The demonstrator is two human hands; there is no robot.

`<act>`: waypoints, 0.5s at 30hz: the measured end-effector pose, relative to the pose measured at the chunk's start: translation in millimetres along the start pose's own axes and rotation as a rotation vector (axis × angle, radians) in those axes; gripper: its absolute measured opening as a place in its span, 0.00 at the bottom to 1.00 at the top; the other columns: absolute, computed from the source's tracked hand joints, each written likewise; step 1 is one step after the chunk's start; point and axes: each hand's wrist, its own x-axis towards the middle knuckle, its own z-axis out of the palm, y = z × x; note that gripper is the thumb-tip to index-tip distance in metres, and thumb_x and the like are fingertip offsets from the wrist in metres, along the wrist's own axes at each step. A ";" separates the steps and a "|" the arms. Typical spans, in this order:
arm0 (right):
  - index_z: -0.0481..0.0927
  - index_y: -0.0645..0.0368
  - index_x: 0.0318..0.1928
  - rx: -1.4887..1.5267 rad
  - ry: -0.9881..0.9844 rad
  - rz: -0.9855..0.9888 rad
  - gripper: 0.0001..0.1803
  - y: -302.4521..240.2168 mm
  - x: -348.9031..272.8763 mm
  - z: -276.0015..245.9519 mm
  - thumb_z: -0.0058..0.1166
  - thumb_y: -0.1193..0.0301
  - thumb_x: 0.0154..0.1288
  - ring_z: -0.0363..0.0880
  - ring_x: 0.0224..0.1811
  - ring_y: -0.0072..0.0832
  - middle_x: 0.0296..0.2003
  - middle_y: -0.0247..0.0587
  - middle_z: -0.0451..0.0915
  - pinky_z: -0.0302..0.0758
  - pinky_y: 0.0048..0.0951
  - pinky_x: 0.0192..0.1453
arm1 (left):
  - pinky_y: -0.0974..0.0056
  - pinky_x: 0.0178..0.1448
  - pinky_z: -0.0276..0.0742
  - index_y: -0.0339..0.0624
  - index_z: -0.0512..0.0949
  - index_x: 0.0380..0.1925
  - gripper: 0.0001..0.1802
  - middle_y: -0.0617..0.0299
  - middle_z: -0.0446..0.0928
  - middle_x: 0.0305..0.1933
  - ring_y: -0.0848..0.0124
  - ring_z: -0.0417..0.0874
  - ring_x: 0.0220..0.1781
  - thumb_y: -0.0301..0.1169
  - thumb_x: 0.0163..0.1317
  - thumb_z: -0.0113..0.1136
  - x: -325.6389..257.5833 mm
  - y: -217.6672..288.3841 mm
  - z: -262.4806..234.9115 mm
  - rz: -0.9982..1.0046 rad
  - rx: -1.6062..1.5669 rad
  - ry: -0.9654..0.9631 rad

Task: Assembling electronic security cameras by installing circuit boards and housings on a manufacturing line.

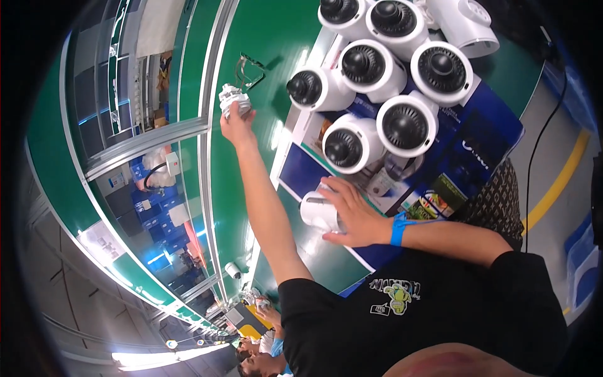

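Note:
My left hand (237,127) is stretched far out over the green bench, its fingers closed round a small white plastic part (233,100) with stepped, ridged edges. Nearer my body, my right hand (358,217), with a blue band at the wrist, grips a white cylindrical housing (317,212) from its right side, thumb and fingers around it. This housing rests on the near edge of a blue printed sheet. Beyond it stand several white rounded units with black ribbed ends, one of them a unit (407,125) close to my right hand.
A thin dark wire-like piece (251,70) lies on the green bench (264,38) past my left hand. A white unit (461,25) lies on its side at the far right. Metal rails (210,113) edge the bench at left. Other people (264,358) sit along the line, lower left.

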 end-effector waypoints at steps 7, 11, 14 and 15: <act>0.54 0.63 0.65 0.301 -0.001 0.161 0.37 6.6 7.1 -6.0 0.56 0.67 0.60 0.75 0.50 0.38 0.57 0.54 0.61 0.71 0.38 0.58 | 0.57 0.42 0.85 0.36 0.63 0.60 0.31 0.48 0.76 0.51 0.54 0.83 0.45 0.41 0.61 0.58 -133.9 10.5 -39.2 -0.096 -0.315 -0.361; 0.65 0.62 0.58 0.251 -0.114 0.127 0.23 5.7 10.1 -2.3 0.51 0.71 0.64 0.79 0.40 0.30 0.50 0.48 0.68 0.76 0.30 0.47 | 0.58 0.38 0.85 0.33 0.64 0.58 0.31 0.47 0.77 0.45 0.56 0.84 0.40 0.41 0.61 0.59 -170.3 -20.4 -66.0 -0.113 -0.312 -0.329; 0.71 0.63 0.48 0.170 -0.161 0.119 0.15 9.7 8.5 2.0 0.54 0.73 0.61 0.79 0.36 0.28 0.40 0.42 0.72 0.77 0.29 0.42 | 0.65 0.36 0.82 0.31 0.66 0.56 0.30 0.51 0.78 0.43 0.67 0.82 0.39 0.34 0.58 0.65 -191.2 -30.6 -74.5 -0.078 -0.018 -0.187; 0.72 0.63 0.47 0.115 -0.170 0.107 0.14 11.2 9.0 1.4 0.54 0.74 0.61 0.79 0.35 0.29 0.40 0.42 0.72 0.77 0.29 0.41 | 0.66 0.38 0.81 0.31 0.66 0.56 0.30 0.52 0.78 0.43 0.68 0.82 0.40 0.32 0.57 0.66 -193.2 -33.0 -73.7 -0.075 0.064 -0.204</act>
